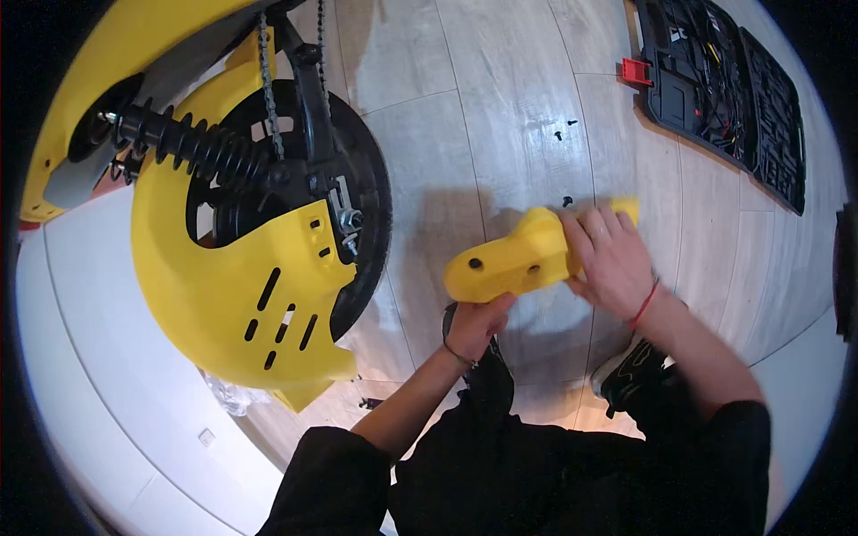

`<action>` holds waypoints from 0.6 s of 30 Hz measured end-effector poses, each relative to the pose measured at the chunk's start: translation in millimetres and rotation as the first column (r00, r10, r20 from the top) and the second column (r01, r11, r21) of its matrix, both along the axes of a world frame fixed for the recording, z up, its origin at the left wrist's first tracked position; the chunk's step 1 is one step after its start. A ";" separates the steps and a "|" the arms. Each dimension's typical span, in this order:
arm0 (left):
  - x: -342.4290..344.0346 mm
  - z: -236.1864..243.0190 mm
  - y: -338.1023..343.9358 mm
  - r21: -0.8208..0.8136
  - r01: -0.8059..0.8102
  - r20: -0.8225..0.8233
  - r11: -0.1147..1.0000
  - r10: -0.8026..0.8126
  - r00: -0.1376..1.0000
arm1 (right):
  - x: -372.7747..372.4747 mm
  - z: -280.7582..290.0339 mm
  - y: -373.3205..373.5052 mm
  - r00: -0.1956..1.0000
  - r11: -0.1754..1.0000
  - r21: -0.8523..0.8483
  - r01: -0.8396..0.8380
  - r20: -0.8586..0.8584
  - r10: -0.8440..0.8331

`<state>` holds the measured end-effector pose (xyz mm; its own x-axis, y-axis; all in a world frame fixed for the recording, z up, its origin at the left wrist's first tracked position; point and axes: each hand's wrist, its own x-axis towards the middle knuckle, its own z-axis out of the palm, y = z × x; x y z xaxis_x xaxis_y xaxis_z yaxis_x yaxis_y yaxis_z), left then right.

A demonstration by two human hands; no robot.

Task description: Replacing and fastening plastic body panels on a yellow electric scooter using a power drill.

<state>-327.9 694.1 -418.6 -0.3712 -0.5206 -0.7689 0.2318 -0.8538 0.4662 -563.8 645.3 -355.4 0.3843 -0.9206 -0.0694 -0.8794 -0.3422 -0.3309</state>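
Observation:
I hold a long yellow plastic cover (505, 261) over the floor, between the wheel and my feet. It has a rounded end with a dark round hole and a smaller hole farther along. My left hand (481, 327) grips its lower edge near the rounded end, most of the fingers hidden beneath. Wrapped over the other end from above is my right hand (611, 264), slightly blurred. To the left stands a black wheel (377, 188) with a slotted yellow fender (214, 308), a chain (270, 94), a coil-spring shock absorber (192, 147) and an axle nut (352, 220).
Small black screws (559, 136) lie on the wood-look floor (518, 89), one of them close beyond my right hand. An open black tool case (702, 85) with a red latch (635, 71) lies at far right. Clear plastic wrap (234, 395) sits below the fender.

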 end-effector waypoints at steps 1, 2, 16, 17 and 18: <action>-0.1 8.9 -2.2 -0.006 -0.077 -0.038 0.997 0.076 0.996 | -0.3 10.1 -20.1 1.000 1.000 -0.008 -0.003 0.007 0.003; -2.2 14.6 -4.7 -0.008 -0.080 -0.039 0.997 0.080 0.996 | 0.0 18.8 -39.2 0.992 0.987 -0.103 -0.126 -0.012 0.125; 4.5 74.8 -42.2 -0.187 -0.714 -0.172 0.675 0.693 0.700 | 84.1 60.6 -126.8 0.963 0.828 -0.527 -0.193 0.060 0.263; 7.1 74.1 -41.6 -0.198 -0.730 -0.202 0.654 0.702 0.683 | 88.9 61.4 -127.8 0.964 0.832 -0.528 -0.170 0.084 0.251; 6.3 75.8 -42.2 -0.198 -0.733 -0.202 0.651 0.705 0.680 | 92.7 59.8 -128.2 0.966 0.839 -0.524 -0.147 0.107 0.236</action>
